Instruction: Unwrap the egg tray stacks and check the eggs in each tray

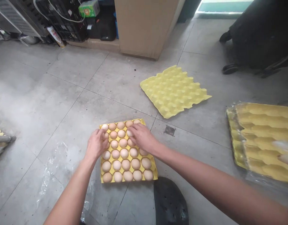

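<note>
In front of me, a yellow egg tray [155, 170] full of light brown eggs [124, 153] lies on the floor. My left hand [95, 143] is at the tray's left side, its fingers and thumb curled round an egg [106, 136] in the second row from the back. Over the right part of the tray, my right hand [144, 136] has its fingers and thumb closed about another egg [129, 133]. Both eggs appear to sit in their cups. The right hand partly covers eggs along that side.
An upturned yellow egg tray [174, 90] lies beyond. At right, more yellow trays [263, 134] have clear plastic film around them. Crumpled film [50, 168] lies at left. A black shoe [170, 200] is close to the full tray. A black wheeled bin [261, 37] and crates [71, 25] stand behind.
</note>
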The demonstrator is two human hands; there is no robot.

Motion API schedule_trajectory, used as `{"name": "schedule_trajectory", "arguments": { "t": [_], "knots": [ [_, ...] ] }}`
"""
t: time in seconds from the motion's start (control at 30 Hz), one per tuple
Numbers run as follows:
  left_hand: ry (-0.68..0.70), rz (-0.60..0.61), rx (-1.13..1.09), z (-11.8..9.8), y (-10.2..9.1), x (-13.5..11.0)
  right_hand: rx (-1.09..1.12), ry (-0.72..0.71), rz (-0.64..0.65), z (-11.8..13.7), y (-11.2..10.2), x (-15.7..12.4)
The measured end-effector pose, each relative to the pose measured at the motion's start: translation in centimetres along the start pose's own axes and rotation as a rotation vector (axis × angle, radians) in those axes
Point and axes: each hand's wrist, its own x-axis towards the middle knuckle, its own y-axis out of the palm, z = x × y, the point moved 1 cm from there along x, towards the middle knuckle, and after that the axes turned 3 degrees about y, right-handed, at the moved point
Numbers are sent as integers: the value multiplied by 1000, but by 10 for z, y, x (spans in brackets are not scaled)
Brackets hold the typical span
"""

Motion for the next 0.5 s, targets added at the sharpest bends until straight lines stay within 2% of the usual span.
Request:
{"name": "schedule_trajectory", "arguments": {
  "t": [0.13,0.23,0.37,0.5],
  "knots": [
    [21,12,63,-6,-2,3,-80,-12,27,4,0,5],
    [93,21,94,-17,-3,6,-101,-42,39,9,1,9],
    [228,115,120,-34,5,13,-96,-166,79,19,2,22],
    [218,128,145,-39,11,19,-80,-267,127,23,1,37]
  ]
}}
